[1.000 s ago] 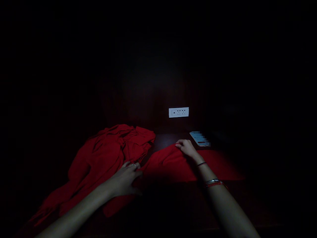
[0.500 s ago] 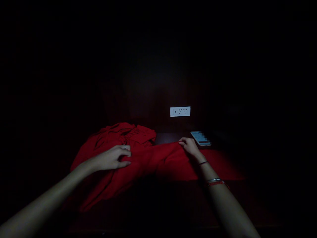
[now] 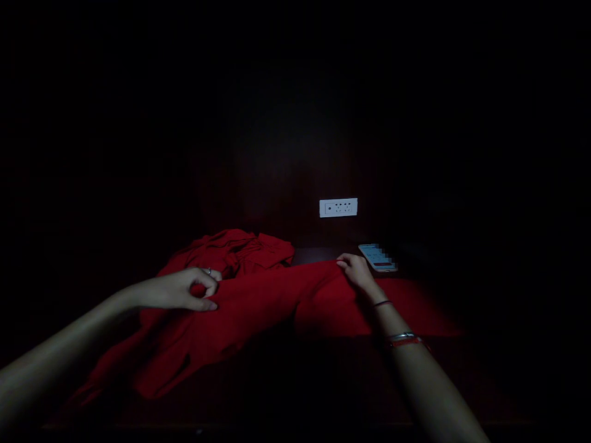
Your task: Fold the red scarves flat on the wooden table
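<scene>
A long red cloth (image 3: pixel 263 301) stretches across the dark surface between my hands. My left hand (image 3: pixel 189 289), with a ring on one finger, is closed on the cloth left of the middle. Fingers and thumb of my right hand (image 3: pixel 355 269) pinch its upper edge, and bracelets circle that wrist. Behind my left hand the red fabric lies bunched in a loose, wrinkled heap. To the right of my right hand, more red cloth lies flat. Folds hang toward the front left below my left hand.
A lit phone (image 3: pixel 377 258) lies just beyond my right hand, its screen partly blurred out. On the dark wall behind sits a white socket panel (image 3: pixel 338 208). The surroundings are very dark, so the surface's edges barely show.
My left hand has moved left, drawing the cloth out straighter between my hands. My right hand keeps its pinch almost in place. More fabric spreads toward the lower left.
</scene>
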The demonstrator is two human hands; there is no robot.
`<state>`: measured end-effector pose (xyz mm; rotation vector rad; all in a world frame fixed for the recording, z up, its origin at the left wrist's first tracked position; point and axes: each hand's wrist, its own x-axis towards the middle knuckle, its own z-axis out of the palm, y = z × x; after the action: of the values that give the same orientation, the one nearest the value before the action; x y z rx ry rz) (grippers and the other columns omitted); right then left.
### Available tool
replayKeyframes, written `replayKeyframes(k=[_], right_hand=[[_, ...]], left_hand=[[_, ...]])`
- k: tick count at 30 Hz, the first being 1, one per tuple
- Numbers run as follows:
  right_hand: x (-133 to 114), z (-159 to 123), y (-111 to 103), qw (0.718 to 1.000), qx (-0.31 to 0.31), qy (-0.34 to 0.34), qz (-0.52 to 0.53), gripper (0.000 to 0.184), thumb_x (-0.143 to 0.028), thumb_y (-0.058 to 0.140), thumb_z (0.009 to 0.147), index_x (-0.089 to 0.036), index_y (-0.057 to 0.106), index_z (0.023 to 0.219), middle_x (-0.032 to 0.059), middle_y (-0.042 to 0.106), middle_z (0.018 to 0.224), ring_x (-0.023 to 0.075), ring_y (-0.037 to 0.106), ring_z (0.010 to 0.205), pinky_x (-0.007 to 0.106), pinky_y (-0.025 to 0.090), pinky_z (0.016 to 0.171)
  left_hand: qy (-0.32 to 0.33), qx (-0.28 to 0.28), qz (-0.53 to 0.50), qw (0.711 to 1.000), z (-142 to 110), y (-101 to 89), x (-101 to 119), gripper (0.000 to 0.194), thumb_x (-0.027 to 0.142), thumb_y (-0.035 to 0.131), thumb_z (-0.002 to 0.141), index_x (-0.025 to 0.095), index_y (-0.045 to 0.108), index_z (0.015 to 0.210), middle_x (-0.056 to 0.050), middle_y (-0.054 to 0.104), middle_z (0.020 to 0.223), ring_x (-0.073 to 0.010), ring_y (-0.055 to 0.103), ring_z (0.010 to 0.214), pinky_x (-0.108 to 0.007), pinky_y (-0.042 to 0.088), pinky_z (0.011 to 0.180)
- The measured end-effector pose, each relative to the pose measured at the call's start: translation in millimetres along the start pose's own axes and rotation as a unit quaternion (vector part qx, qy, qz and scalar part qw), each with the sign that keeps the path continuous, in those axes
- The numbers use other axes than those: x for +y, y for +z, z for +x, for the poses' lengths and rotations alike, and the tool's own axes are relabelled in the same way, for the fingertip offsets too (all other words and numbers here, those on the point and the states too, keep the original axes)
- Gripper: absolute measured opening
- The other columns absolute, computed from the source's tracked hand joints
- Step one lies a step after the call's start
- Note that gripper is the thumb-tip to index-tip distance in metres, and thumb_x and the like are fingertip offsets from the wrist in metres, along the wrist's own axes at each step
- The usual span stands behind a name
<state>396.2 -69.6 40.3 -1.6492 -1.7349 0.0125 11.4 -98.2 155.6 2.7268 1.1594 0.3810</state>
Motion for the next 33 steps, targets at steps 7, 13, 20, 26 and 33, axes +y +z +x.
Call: replayKeyframes(k=[7, 13, 20, 26, 33], right_hand=[[-32.3, -8.4, 6.9, 0.995, -0.065, -0.001, -0.081, 0.035, -0.005, 0.045, 0.068, -0.018, 0.057, 0.098, 0.0104, 0.054, 0.107, 0.0239, 0.046, 0.100, 0.048, 0.029, 0.085], [-87.0, -24.6, 23.2, 0.957, -0.121, -0.253, 0.079, 0.043, -0.031, 0.048, 0.077, -0.021, 0.041, 0.118, 0.0076, 0.046, 0.118, 0.0180, 0.038, 0.110, 0.039, 0.027, 0.093], [-72.3, -28.4, 45.9, 0.967, -0.135, -0.214, -0.014, 0.043, -0.028, 0.048, 0.078, -0.021, 0.038, 0.119, 0.0092, 0.047, 0.118, 0.0200, 0.036, 0.113, 0.050, 0.014, 0.096], [-60.3, -16.3, 38.9, 0.977, -0.042, -0.207, 0.032, 0.008, -0.017, 0.048, 0.077, -0.016, 0.052, 0.084, 0.0027, 0.059, 0.081, 0.0137, 0.053, 0.078, 0.038, 0.028, 0.091], [-64.7, -14.4, 28.2, 0.976, -0.048, -0.172, 0.127, 0.011, -0.023, 0.049, 0.077, -0.015, 0.053, 0.071, 0.0012, 0.058, 0.068, 0.0114, 0.052, 0.063, 0.020, 0.036, 0.060]], left_hand=[[0.024, -0.026, -0.052, 0.998, 29.4, 23.9, 3.9, 0.025, 0.040, 0.044, 0.075, 0.016, 0.046, 0.072, 0.003, 0.047, 0.066, -0.0100, 0.042, 0.063, -0.019, 0.034, 0.059], [0.082, -0.083, -0.070, 0.991, 33.9, 33.2, 28.1, 0.019, 0.031, 0.034, 0.081, 0.019, 0.047, 0.090, 0.001, 0.053, 0.079, -0.0119, 0.047, 0.072, -0.021, 0.036, 0.067], [0.084, -0.172, -0.068, 0.979, 13.0, 18.2, 36.9, 0.028, 0.032, 0.028, 0.084, 0.020, 0.053, 0.082, 0.002, 0.056, 0.076, -0.0119, 0.050, 0.069, -0.020, 0.036, 0.066], [0.027, -0.089, -0.023, 0.995, 6.9, 16.6, 4.8, 0.038, 0.042, 0.050, 0.072, 0.022, 0.047, 0.104, 0.000, 0.055, 0.101, -0.0158, 0.050, 0.087, -0.022, 0.037, 0.077], [-0.037, -0.054, 0.000, 0.998, 17.1, 19.4, -32.1, 0.029, 0.043, 0.035, 0.078, 0.018, 0.051, 0.080, 0.002, 0.056, 0.076, -0.0119, 0.050, 0.069, -0.019, 0.038, 0.065]])
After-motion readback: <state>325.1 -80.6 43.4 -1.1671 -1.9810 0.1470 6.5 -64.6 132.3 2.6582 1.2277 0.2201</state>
